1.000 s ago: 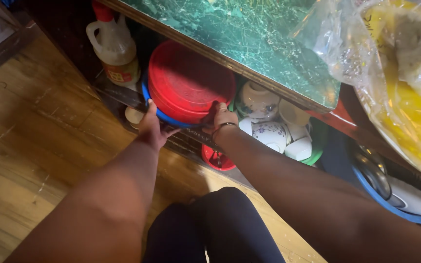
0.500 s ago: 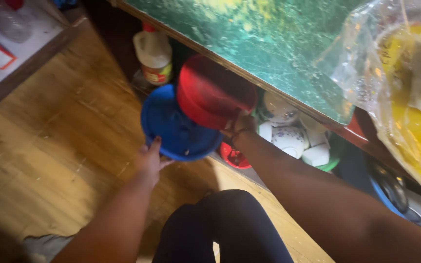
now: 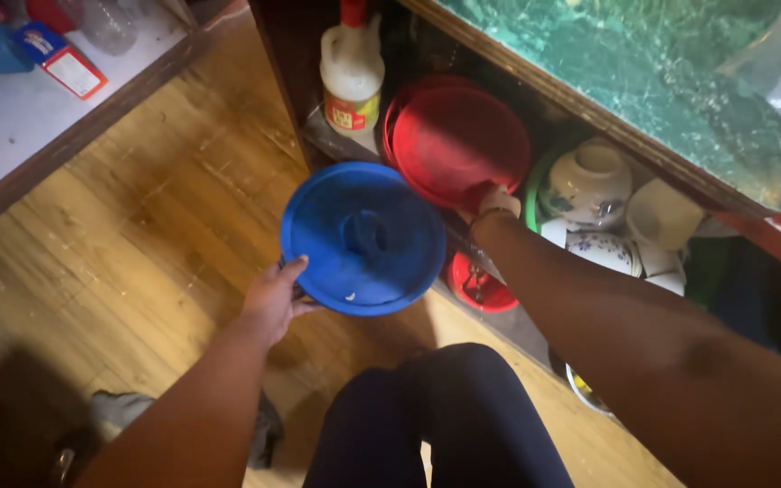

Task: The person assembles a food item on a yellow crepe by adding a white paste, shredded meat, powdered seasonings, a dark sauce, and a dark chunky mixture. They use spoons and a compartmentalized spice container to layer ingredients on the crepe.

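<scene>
Grip status: my left hand [image 3: 273,298] clamps the blue lid [image 3: 363,237] by its lower rim; stiff, light plastic, likely slick. My right hand [image 3: 496,204] touches the red lids [image 3: 458,136] beyond; its closure I cannot tell.

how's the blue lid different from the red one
The blue lid is held out over the wooden floor by the left hand; the red lid stands on edge on the shelf, the right hand at its lower rim. Both are round plastic.
</scene>
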